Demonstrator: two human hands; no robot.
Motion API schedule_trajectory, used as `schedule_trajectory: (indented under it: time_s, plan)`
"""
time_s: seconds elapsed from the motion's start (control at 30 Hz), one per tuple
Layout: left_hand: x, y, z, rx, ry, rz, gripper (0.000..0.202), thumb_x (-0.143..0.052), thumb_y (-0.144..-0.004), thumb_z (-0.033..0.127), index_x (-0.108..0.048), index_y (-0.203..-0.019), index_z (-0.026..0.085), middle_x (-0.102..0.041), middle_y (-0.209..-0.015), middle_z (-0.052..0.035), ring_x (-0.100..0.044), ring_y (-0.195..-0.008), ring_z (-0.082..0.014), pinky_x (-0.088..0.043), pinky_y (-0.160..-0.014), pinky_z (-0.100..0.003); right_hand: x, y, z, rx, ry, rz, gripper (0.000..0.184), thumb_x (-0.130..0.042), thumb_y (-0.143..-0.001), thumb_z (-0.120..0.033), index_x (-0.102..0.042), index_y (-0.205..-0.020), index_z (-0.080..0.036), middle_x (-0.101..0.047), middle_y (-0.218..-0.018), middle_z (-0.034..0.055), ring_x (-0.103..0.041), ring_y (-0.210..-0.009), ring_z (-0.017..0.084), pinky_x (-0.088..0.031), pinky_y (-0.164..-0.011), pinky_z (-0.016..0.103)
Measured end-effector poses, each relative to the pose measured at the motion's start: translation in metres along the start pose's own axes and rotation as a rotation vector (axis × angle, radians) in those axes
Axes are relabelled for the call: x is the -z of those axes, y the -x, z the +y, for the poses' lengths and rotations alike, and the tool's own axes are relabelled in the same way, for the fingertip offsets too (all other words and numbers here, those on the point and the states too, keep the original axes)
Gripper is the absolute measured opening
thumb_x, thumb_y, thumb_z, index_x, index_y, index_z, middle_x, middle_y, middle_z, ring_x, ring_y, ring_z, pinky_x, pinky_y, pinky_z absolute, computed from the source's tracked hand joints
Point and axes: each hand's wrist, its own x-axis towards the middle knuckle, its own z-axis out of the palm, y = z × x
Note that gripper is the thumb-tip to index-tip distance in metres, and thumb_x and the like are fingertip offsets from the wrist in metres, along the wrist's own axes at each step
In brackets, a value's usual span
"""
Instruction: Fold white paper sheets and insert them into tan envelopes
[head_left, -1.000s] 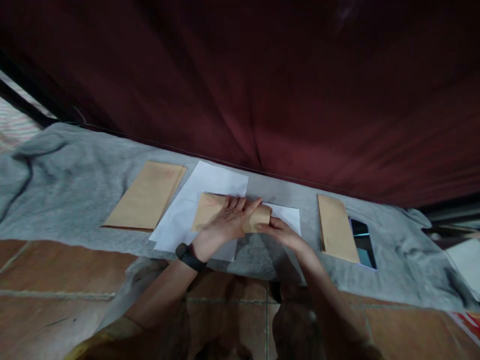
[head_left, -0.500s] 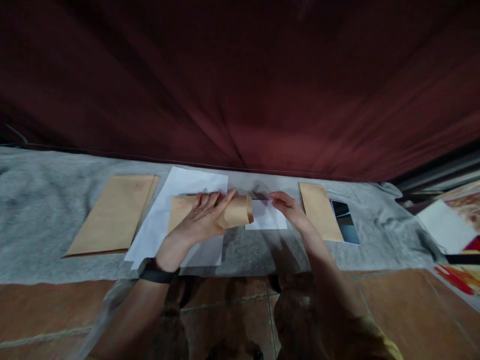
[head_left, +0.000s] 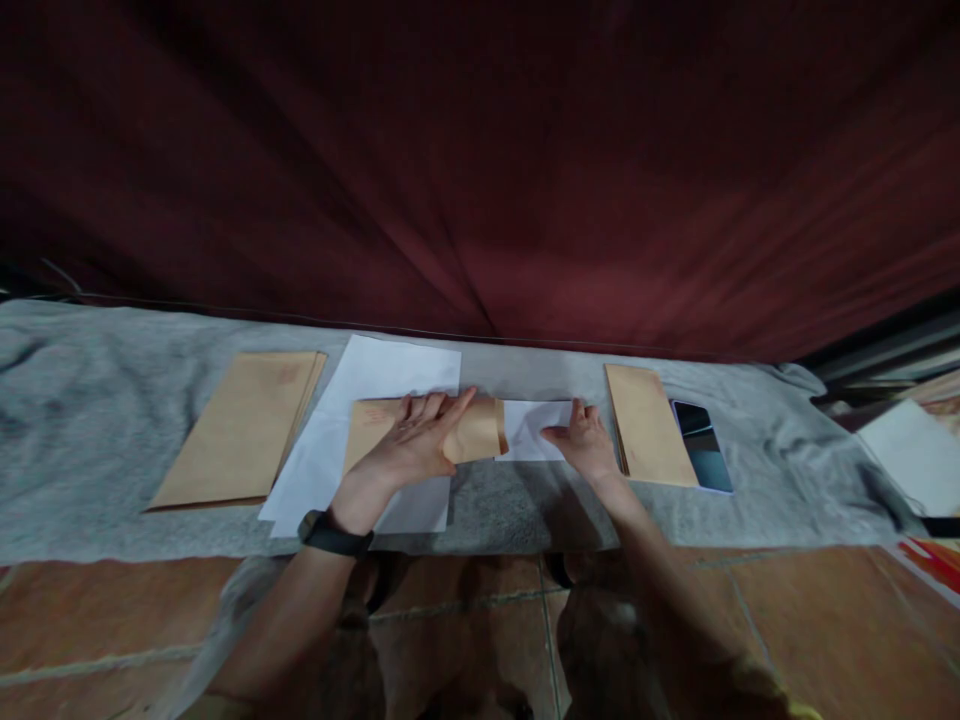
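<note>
My left hand (head_left: 415, 446) lies flat, fingers stretched, on a brown envelope (head_left: 480, 432) in the middle of the grey cloth (head_left: 105, 420). The envelope's right end is curled open. A folded white paper (head_left: 534, 432) lies just right of that open end. My right hand (head_left: 586, 443) rests on this paper with its fingers pressed down on it. Beneath the envelope lies a large white sheet (head_left: 375, 385).
A stack of brown envelopes (head_left: 244, 425) lies at the left, a narrower stack (head_left: 646, 425) at the right, with a phone (head_left: 703, 445) beside it. A dark red curtain (head_left: 480, 170) hangs behind. Tiled floor (head_left: 112, 620) lies in front, white papers (head_left: 911, 455) at far right.
My right hand has come down from above the folded white paper onto it, near the envelope's open end. My left hand has stayed on the envelope.
</note>
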Motion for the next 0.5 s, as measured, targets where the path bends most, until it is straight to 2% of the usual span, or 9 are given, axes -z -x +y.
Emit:
schedule_trajectory:
  time_s: [0.17,0.27,0.37,0.43,0.5]
  plan:
    - [-0.001,-0.002,-0.002,0.010,0.007,0.003,0.116,-0.073,-0.072,0.028,-0.001,-0.163,0.029,-0.035,-0.158,-0.0157,-0.028,-0.152,-0.0343,-0.018,-0.122,-0.063,-0.002,-0.002,0.000,-0.052,-0.044,0.000,0.072,-0.074,-0.081,-0.047,-0.049,-0.139,-0.010,-0.061,-0.124,0.0215,-0.060,-0.119,0.038,-0.046,-0.098,0.042]
    - [-0.002,-0.003,-0.003,0.016,-0.001,0.002,0.118,-0.076,-0.071,0.027,-0.003,-0.164,0.028,-0.035,-0.159,-0.0165,-0.028,-0.152,-0.0348,-0.017,-0.123,-0.062,-0.004,-0.006,0.007,-0.060,-0.128,0.021,0.052,-0.071,-0.081,-0.039,-0.057,-0.124,-0.014,-0.064,-0.117,0.0158,-0.064,-0.107,0.031,-0.049,-0.090,0.037]
    - [-0.003,-0.003,-0.004,0.025,0.008,-0.011,0.119,-0.076,-0.071,0.029,-0.002,-0.164,0.029,-0.035,-0.160,-0.0153,-0.027,-0.153,-0.0343,-0.014,-0.124,-0.060,-0.005,-0.012,0.016,-0.010,-0.232,0.007,0.023,-0.065,-0.080,-0.030,-0.062,-0.099,-0.017,-0.067,-0.097,0.0086,-0.064,-0.090,0.025,-0.048,-0.080,0.033]
    - [-0.004,-0.004,-0.004,0.035,0.019,-0.018,0.119,-0.076,-0.071,0.031,-0.001,-0.164,0.030,-0.035,-0.160,-0.0145,-0.026,-0.153,-0.0345,-0.014,-0.124,-0.060,-0.006,-0.016,0.021,0.036,-0.320,-0.007,0.010,-0.061,-0.079,-0.028,-0.060,-0.085,-0.020,-0.065,-0.084,0.0040,-0.061,-0.082,0.022,-0.046,-0.074,0.031]
    - [-0.004,-0.004,-0.004,0.046,0.022,-0.021,0.120,-0.076,-0.071,0.031,-0.001,-0.164,0.030,-0.036,-0.160,-0.0142,-0.024,-0.154,-0.0348,-0.014,-0.125,-0.060,-0.007,-0.019,0.024,0.050,-0.418,0.000,0.007,-0.058,-0.079,-0.028,-0.054,-0.077,-0.023,-0.061,-0.074,0.0003,-0.058,-0.074,0.019,-0.043,-0.069,0.029]
